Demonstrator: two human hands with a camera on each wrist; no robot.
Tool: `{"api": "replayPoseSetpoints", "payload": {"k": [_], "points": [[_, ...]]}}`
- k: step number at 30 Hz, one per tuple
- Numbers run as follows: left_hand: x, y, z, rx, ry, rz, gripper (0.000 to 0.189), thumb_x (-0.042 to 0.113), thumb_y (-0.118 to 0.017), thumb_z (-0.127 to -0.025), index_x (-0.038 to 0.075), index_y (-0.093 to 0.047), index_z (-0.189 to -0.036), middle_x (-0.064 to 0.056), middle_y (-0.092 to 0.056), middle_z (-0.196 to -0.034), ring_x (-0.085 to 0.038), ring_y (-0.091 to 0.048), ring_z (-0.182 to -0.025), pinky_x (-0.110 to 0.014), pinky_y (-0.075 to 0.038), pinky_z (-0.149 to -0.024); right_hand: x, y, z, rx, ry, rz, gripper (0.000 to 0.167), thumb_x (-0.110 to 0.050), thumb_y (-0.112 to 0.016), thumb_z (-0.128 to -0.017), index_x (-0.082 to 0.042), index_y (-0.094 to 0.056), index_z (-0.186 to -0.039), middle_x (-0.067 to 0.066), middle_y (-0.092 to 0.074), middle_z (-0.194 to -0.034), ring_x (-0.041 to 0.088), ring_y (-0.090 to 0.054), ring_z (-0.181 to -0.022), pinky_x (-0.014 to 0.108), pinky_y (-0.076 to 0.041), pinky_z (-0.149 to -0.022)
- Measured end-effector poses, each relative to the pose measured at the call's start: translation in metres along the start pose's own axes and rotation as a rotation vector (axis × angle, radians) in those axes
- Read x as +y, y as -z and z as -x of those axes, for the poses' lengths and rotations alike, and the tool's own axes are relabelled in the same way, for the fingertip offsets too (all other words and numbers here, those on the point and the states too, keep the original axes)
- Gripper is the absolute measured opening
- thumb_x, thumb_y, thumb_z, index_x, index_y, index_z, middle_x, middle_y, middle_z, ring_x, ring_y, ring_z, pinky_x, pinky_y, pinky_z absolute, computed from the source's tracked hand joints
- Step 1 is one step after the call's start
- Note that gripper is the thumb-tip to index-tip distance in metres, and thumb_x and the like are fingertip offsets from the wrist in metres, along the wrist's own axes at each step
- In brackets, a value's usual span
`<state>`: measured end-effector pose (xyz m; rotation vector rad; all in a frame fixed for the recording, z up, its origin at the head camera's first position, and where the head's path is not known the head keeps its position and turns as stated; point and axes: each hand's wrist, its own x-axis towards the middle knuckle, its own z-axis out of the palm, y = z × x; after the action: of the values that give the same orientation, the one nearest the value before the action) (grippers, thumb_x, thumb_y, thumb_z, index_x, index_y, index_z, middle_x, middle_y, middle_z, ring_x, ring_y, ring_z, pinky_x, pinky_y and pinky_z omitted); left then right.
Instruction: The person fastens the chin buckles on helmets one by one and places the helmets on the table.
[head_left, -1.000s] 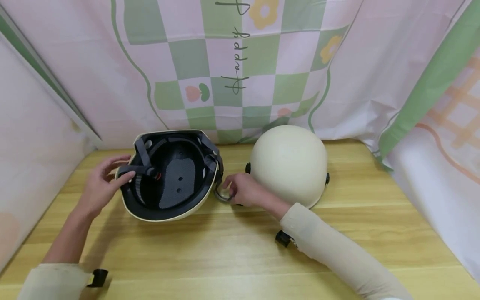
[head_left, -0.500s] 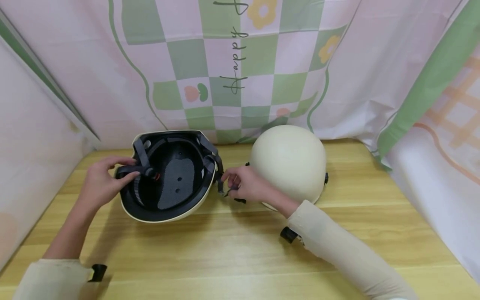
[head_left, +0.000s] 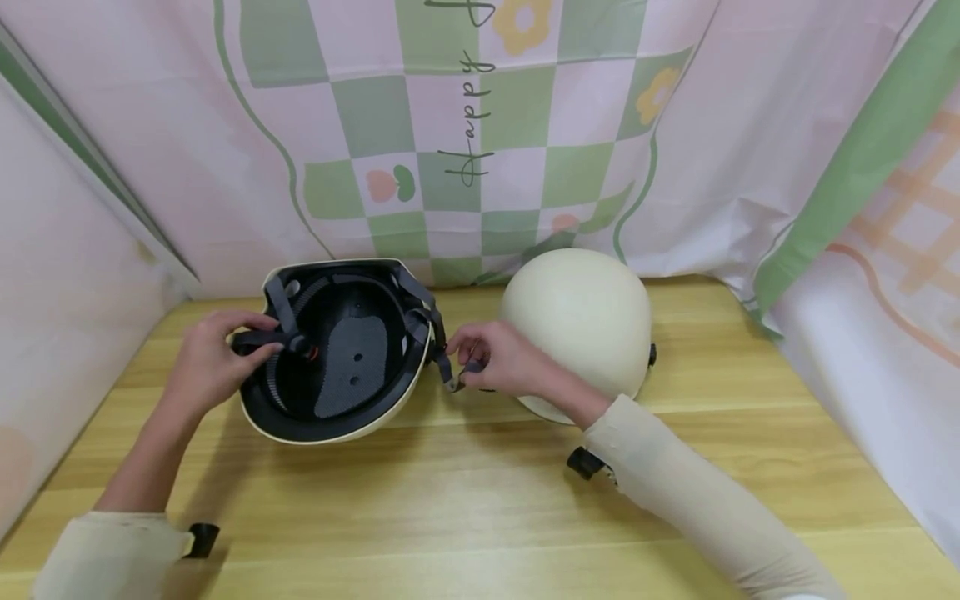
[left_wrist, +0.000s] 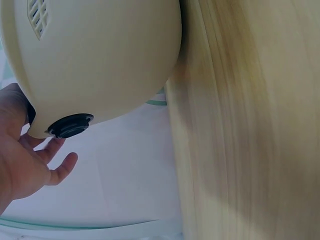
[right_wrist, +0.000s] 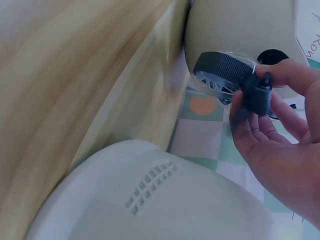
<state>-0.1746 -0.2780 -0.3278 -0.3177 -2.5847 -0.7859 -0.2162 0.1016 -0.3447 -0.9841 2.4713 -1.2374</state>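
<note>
A cream helmet (head_left: pixel 337 425) lies upside down at the left of the table, its black lining facing up. My left hand (head_left: pixel 210 358) pinches a black chin strap (head_left: pixel 258 338) at its left rim. In the left wrist view, the hand (left_wrist: pixel 22 160) reaches over the rim beside a round black fitting (left_wrist: pixel 70 125). Between the two helmets, my right hand (head_left: pixel 506 358) holds the other strap (head_left: pixel 447 367), which hangs from the right rim. The right wrist view shows its black buckle (right_wrist: pixel 257 97) between thumb and fingers, with clear plastic around the webbing (right_wrist: pixel 225 67).
A second cream helmet (head_left: pixel 577 325) sits dome up, right behind my right hand. The wooden table (head_left: pixel 420 517) ends at a printed curtain (head_left: pixel 517 108) at the back. Dark wrist devices (head_left: pixel 585 462) stick out from both sleeves.
My right hand has lifted the strap end off the table and drawn it slightly up and right. My left fingers have moved inward over the rim onto the left strap. Both helmets stay put.
</note>
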Motion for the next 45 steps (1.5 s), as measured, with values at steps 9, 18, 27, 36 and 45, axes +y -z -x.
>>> {"api": "replayPoseSetpoints", "payload": {"k": [9,18,27,36,45], "points": [[-0.0027,-0.0015,0.0031,0.017,-0.016,0.011,0.025,-0.001,-0.086,-0.081,-0.005,-0.076,-0.104,-0.026,-0.073,-0.105,-0.044,-0.062,-0.103,-0.055,-0.045,-0.086,-0.0012,-0.0006,0.0031,0.073,0.001,-0.239,0.019,0.008,-0.08,-0.084,0.007,-0.067,-0.098,0.012,-0.067,-0.093,0.018,-0.068,-0.075,0.032,-0.059,-0.072],[-0.0032,-0.0018,0.005,0.02,-0.005,0.023,0.025,0.001,-0.086,-0.082,-0.003,-0.076,-0.105,-0.026,-0.073,-0.107,-0.043,-0.06,-0.105,-0.049,-0.045,-0.086,-0.0027,0.0009,0.0045,0.115,-0.046,-0.38,0.009,0.004,-0.082,-0.085,0.005,-0.074,-0.089,0.01,-0.076,-0.094,0.02,-0.073,-0.085,0.027,-0.058,-0.073],[-0.0045,-0.0019,0.0068,0.017,-0.011,0.028,0.027,0.002,-0.086,-0.083,-0.004,-0.075,-0.107,-0.025,-0.073,-0.108,-0.042,-0.06,-0.106,-0.046,-0.045,-0.086,-0.001,0.0053,0.0076,0.0,-0.095,-0.473,0.036,0.018,-0.073,-0.083,0.015,-0.068,-0.119,0.026,-0.064,-0.132,0.031,-0.066,-0.12,0.031,-0.056,-0.095],[-0.0058,-0.0024,0.0079,0.025,-0.014,0.034,0.028,0.001,-0.086,-0.083,-0.004,-0.075,-0.108,-0.026,-0.072,-0.108,-0.042,-0.06,-0.106,-0.043,-0.044,-0.086,0.0023,0.0016,0.0098,0.046,-0.093,-0.48,0.032,0.018,-0.072,-0.08,0.018,-0.066,-0.112,0.028,-0.065,-0.121,0.026,-0.071,-0.104,0.028,-0.059,-0.088],[-0.0036,-0.0007,0.0055,0.022,-0.025,0.035,0.024,-0.001,-0.084,-0.084,-0.006,-0.075,-0.105,-0.028,-0.072,-0.106,-0.046,-0.061,-0.107,-0.062,-0.045,-0.091,-0.0017,0.0014,0.0094,0.125,-0.053,-0.395,0.03,0.012,-0.071,-0.08,0.011,-0.069,-0.111,0.019,-0.07,-0.109,0.017,-0.07,-0.083,0.024,-0.058,-0.072]]}}
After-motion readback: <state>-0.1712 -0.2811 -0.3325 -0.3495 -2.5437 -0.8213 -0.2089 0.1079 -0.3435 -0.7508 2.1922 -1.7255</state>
